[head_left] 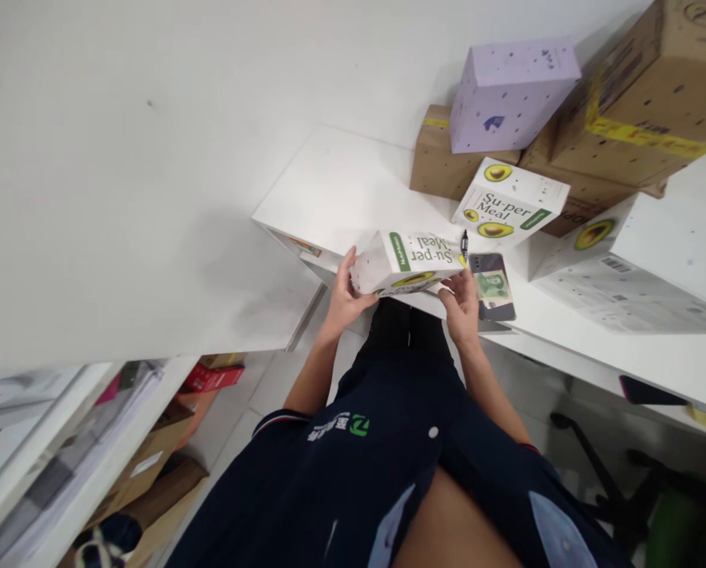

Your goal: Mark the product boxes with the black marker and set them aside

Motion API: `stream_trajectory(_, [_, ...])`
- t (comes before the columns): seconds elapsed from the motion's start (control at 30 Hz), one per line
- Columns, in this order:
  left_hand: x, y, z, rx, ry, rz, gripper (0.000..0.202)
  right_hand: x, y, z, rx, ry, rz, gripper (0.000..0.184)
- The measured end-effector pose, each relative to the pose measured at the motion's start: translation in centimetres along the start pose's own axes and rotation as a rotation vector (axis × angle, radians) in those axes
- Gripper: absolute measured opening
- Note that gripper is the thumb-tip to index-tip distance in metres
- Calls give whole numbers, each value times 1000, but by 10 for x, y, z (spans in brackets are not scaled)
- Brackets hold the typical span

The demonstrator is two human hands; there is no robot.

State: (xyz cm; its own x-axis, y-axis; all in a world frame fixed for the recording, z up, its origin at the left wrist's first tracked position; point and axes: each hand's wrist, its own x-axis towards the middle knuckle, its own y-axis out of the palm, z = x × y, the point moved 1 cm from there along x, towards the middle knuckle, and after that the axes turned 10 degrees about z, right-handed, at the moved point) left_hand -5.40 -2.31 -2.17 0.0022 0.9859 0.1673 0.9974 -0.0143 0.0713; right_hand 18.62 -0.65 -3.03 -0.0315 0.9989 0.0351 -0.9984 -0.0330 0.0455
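Between my two hands is a white carton (370,272) printed with avocados and "Su-per Meal", tilted above the front edge of the white table (341,181). My left hand (345,292) grips its left end, thumb underneath and fingers up the side. My right hand (461,304) holds the right end, fingers bent round the lower corner. A matching avocado carton (509,201) stands on the table beyond it. Just past my right hand lie a black pen (464,244) and a dark phone (494,312) with a green banknote (492,285) on its back.
A lilac box (512,95) sits on a brown cardboard box (438,162). Larger taped cardboard boxes (648,110) are stacked at the right. A big white avocado box (654,268) stands on the table's right side. Below left are shelves with boxes (145,465); a chair base (601,473) is at lower right.
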Motion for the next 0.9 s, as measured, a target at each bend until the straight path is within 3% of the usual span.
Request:
stream_trajectory(0.2, [24, -7, -40, 430, 206, 30, 103, 8, 6, -18, 115, 216, 26, 70])
stream_trajectory(0.4, [60, -9, -59, 765, 214, 191, 90, 8, -7, -19, 23, 275, -32, 67])
stream_trajectory(0.57, [73, -9, -51, 716, 204, 238, 89, 1, -30, -12, -156, 166, -109, 51])
stream_trajectory(0.7, [70, -7, -43, 598, 221, 242, 95, -3, -59, -3, -612, -60, -324, 47])
stream_trajectory(0.8, [69, -6, -40, 511, 219, 219, 100, -3, -82, -4, -964, -112, -349, 56])
stream_trajectory(0.9, [69, -5, -38, 448, 217, 194, 102, -2, -96, -12, -1132, -16, -294, 73])
